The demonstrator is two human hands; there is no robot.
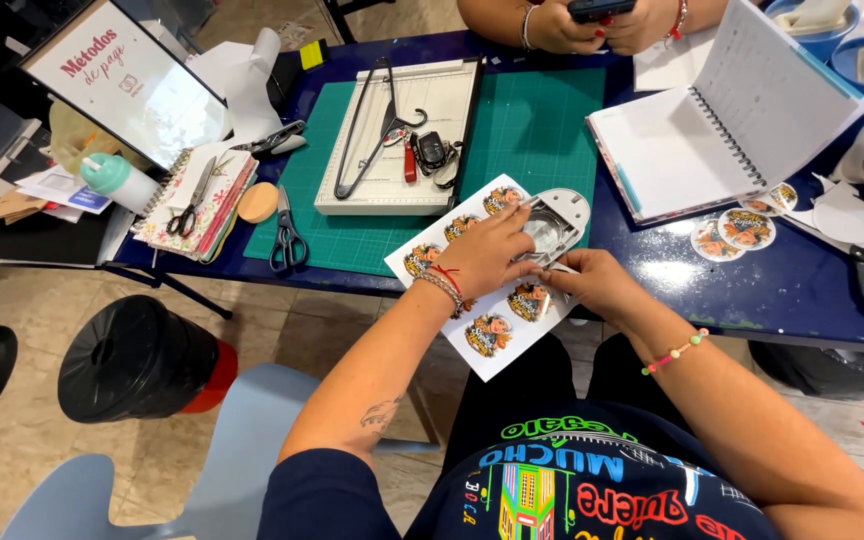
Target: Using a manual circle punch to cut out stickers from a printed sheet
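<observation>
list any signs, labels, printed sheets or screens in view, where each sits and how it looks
Framed sign: far left of table, tilted, black frame, white face, red lettering.
Sticker sheet: near table edge under both hands, white with round cartoon pictures.
Cut round stickers: right, on the blue table, below the open notebook.
Phone: top edge, dark, in another person's hands; screen unseen.

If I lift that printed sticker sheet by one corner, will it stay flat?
Probably not: the sticker sheet looks thin and overhangs the table edge, so it would likely droop. It seems light; the left hand and circle punch pin it.
</observation>
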